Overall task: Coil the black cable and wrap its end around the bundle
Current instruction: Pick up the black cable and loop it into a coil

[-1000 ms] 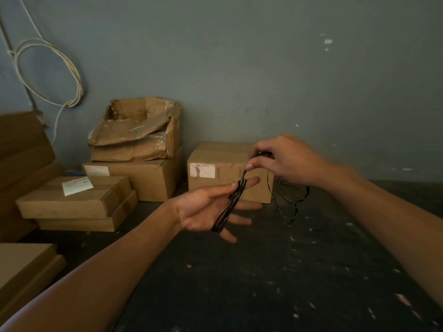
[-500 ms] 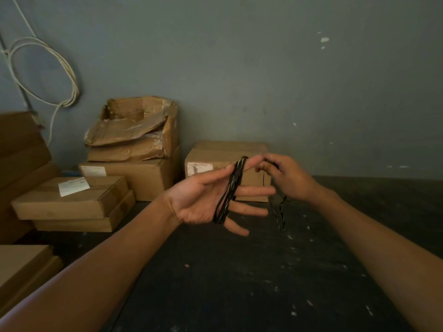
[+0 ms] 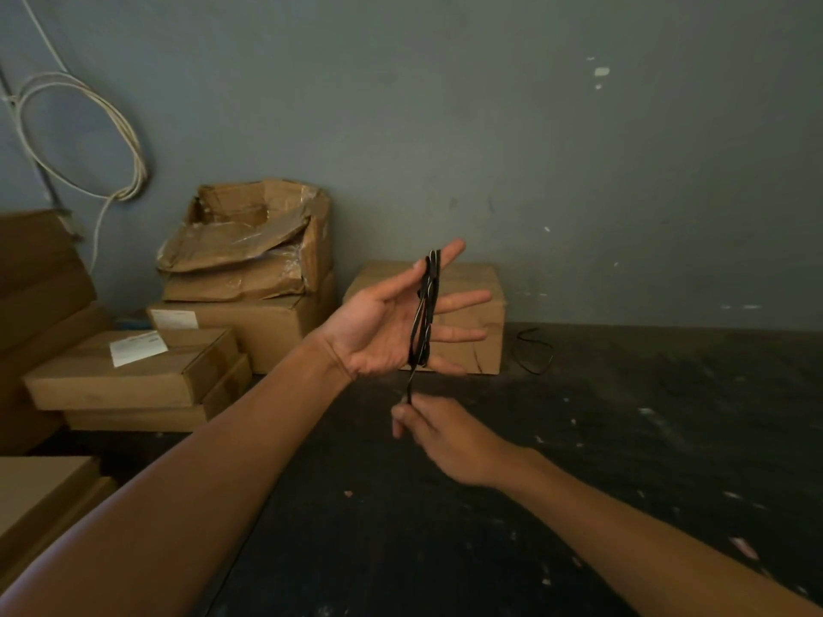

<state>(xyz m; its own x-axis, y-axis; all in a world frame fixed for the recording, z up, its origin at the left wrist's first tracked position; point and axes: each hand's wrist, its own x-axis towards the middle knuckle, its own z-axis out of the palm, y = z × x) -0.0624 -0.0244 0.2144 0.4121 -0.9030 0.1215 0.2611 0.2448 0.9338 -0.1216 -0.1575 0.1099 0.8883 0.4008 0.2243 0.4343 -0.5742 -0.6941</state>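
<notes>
Below our flat left hand [image 3: 378,331], fingers straight inside the coil [image 3: 425,309], our right hand [image 3: 438,431] pinches the cable [image 3: 409,389]; keep it taut while winding.

right hand [image 3: 438,431] blurred, cable end [image 3: 407,396] hidden inside

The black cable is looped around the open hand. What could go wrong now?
The black cable is looped over straight, spread fingers of the left hand, so the loops might slide off. The right hand only pinches the thin end below; its grip may slip, loosening the coil.
</notes>
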